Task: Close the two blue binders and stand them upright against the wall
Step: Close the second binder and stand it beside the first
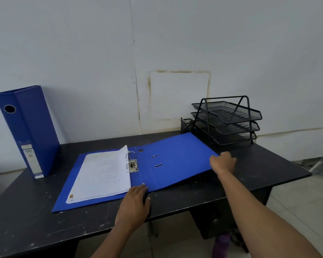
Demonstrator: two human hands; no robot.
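One blue binder [32, 131] stands shut and upright at the far left of the black desk [268, 170], close to the wall. A second blue binder [179, 159] lies open in the middle, with a stack of white papers [103, 174] on its left half and metal rings [131, 162] at the spine. My right hand [223, 162] grips the right edge of its cover, which is lifted slightly off the desk. My left hand [134, 203] presses flat on the binder's near edge by the spine.
A black three-tier mesh paper tray [227, 120] stands at the back right, just behind the open cover. A white wall [157, 53] runs behind the desk. A purple object [222, 244] sits on the floor under the desk.
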